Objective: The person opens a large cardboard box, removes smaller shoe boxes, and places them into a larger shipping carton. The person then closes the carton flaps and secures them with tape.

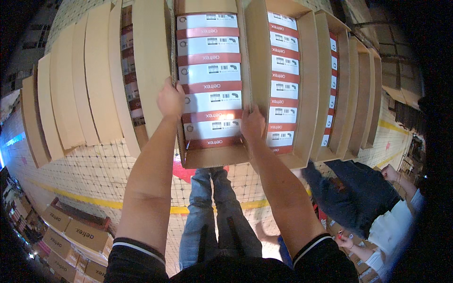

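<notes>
An open brown cardboard carton stands in front of me, filled with a column of several white boxes with red bands. My left hand grips the carton's left wall, beside a raised flap. My right hand clasps the carton's right wall, between it and the neighbouring carton. Both forearms reach up from the lower edge in short dark sleeves with a white stripe.
More open cartons stand on both sides: one to the right holds the same boxes, several to the left show mostly flaps. Below are my jeans-clad legs, a tiled floor with a yellow line, stacked cartons, and another person bending at the right.
</notes>
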Available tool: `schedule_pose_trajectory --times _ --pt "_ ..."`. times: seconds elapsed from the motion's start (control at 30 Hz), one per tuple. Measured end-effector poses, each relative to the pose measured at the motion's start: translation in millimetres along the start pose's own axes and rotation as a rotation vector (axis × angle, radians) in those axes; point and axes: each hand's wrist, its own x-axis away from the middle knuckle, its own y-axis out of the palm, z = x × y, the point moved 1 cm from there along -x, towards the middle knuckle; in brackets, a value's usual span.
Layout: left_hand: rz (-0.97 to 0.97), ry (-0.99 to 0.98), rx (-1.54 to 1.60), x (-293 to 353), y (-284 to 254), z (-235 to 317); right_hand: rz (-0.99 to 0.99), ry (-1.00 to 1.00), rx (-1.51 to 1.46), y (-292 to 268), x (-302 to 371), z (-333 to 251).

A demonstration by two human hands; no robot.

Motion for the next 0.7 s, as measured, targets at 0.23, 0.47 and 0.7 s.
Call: schedule_pose_trajectory --times 0.23,0.47,0.7 --pt "-0.011 -0.01 0.067 -0.3 0.4 -0.1 0.059 -0.019 -0.044 0.3 2.1 -2.0" --pt "-0.009 -0.013 0.109 -0.3 -2.8 -1.5 0.019 -0.023 -0.058 1.5 0.1 3.0" --pt "-0.032 -0.042 0.09 1.3 -3.6 3.6 -0.018 0.033 -0.002 2.2 -2.2 0.7"
